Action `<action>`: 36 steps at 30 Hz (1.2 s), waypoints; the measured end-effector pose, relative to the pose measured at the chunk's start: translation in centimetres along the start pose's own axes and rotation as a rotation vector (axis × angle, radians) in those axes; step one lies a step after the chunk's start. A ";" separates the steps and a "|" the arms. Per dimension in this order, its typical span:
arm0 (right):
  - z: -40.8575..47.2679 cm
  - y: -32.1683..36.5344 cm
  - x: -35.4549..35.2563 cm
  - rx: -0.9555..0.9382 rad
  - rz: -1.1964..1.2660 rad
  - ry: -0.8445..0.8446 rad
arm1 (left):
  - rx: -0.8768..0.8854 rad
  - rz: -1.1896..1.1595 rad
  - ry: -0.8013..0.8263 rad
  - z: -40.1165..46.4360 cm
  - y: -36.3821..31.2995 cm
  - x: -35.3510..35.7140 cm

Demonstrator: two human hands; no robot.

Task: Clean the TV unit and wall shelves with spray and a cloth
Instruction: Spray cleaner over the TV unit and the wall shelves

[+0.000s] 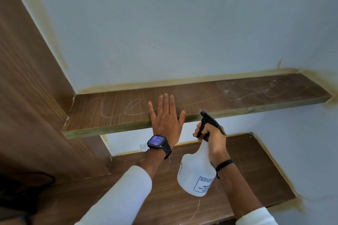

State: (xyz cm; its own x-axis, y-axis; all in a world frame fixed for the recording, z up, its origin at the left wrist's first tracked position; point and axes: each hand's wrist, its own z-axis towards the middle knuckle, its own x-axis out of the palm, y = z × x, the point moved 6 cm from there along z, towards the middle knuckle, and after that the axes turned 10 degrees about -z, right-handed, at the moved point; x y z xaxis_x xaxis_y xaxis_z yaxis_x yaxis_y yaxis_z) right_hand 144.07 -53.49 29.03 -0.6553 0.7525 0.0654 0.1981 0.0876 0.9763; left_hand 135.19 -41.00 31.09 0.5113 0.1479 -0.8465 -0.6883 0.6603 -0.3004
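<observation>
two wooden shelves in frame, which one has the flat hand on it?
The upper brown wooden wall shelf: the left hand lies flat on its front edge. The lower wooden shelf sits untouched beneath the white spray bottle.

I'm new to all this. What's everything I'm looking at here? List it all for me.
upper shelf: one, brown wood with pale dusty swirls, fixed to the wall
lower shelf: one, brown wood, beneath the upper one
wood panel: one, brown, left side
wall: blue-grey, yellowish stain along the wood edges
spray bottle: one, white with black trigger head, held below the upper shelf's front edge
smartwatch: one, black, on the left wrist
wristband: one, black, on the right wrist
left hand: flat, fingers spread on the upper shelf
right hand: grips the bottle's trigger
</observation>
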 end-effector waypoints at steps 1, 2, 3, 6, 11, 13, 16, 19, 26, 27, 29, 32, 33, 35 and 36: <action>0.1 -0.2 -0.2 0.011 -0.007 0.002 | 0.001 0.003 -0.006 0.0 0.0 0.0; 0.2 -0.4 -0.4 0.021 -0.011 0.009 | 0.000 0.008 -0.011 0.0 -0.1 0.0; 0.3 -0.6 -0.6 0.020 -0.013 0.019 | -0.002 0.012 -0.014 0.0 -0.1 -0.1; 0.9 -0.8 -1.6 -0.044 -0.028 0.046 | -0.011 0.022 -0.022 0.0 -0.3 0.0; 1.6 -0.4 -4.3 -0.065 0.001 0.023 | 0.081 0.029 0.055 0.1 -3.0 1.1; 1.7 0.2 -5.2 -0.055 0.005 -0.008 | 0.099 0.028 0.085 0.3 -4.4 1.8; 2.0 0.8 -6.2 -0.037 0.016 -0.066 | 0.105 0.058 0.112 0.7 -5.9 2.5; 2.4 1.2 -7.4 -0.031 0.010 -0.096 | 0.115 0.032 0.120 1.1 -7.3 2.7; 4.1 2.2 -10.9 -0.100 -0.099 -0.058 | 0.176 -0.021 0.152 2.1 -11.3 4.2; 4.4 2.4 -11.5 -0.109 -0.121 -0.069 | 0.189 -0.023 0.156 2.3 -12.0 4.5; 4.9 2.7 -12.5 -0.115 -0.146 -0.097 | 0.217 0.000 0.158 2.6 -13.2 5.0; 5.4 3.1 -13.5 -0.084 -0.083 -0.129 | 0.232 0.076 0.153 2.7 -14.1 6.0; 5.6 3.2 -13.8 -0.072 -0.065 -0.142 | 0.232 0.098 0.145 2.7 -14.2 6.2; 5.9 3.2 -14.4 -0.050 -0.066 -0.170 | 0.237 0.121 0.125 2.7 -14.1 6.5; 6.2 3.0 -14.7 -0.036 -0.065 -0.176 | 0.243 0.126 0.111 2.7 -14.1 6.5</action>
State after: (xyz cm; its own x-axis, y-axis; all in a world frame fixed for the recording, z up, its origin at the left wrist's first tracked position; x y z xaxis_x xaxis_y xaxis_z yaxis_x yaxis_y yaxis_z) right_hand 158.78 -60.27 29.72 -0.5272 0.8491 -0.0318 0.1314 0.1184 0.9842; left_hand 149.58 -47.37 30.97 0.3611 0.1675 -0.9173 -0.5924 0.8009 -0.0870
